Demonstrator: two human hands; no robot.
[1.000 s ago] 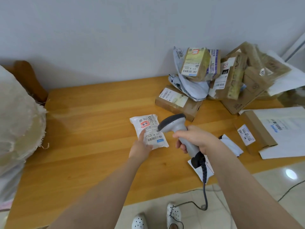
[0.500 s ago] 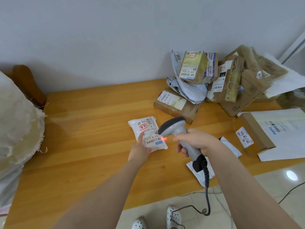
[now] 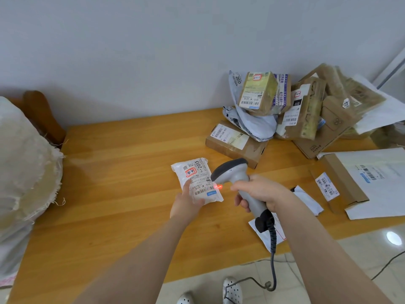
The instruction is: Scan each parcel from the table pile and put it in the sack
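Right, wooden counter [image 3: 122,172] before you, white woven sack [image 3: 24,163] at its left end, parcel pile [image 3: 306,110] back right. Your right hand [image 3: 260,191] curls its fingers round the grey barcode scanner [image 3: 232,172]. Your left hand [image 3: 186,202] grips the white labelled pouch [image 3: 197,178] mid-counter, with a red beam spot [image 3: 219,187] at its barcode edge.

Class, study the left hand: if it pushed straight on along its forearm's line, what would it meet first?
The left hand grips the white parcel. Beyond it, the scanner looks first in line, then the flat brown box; heights are unclear.
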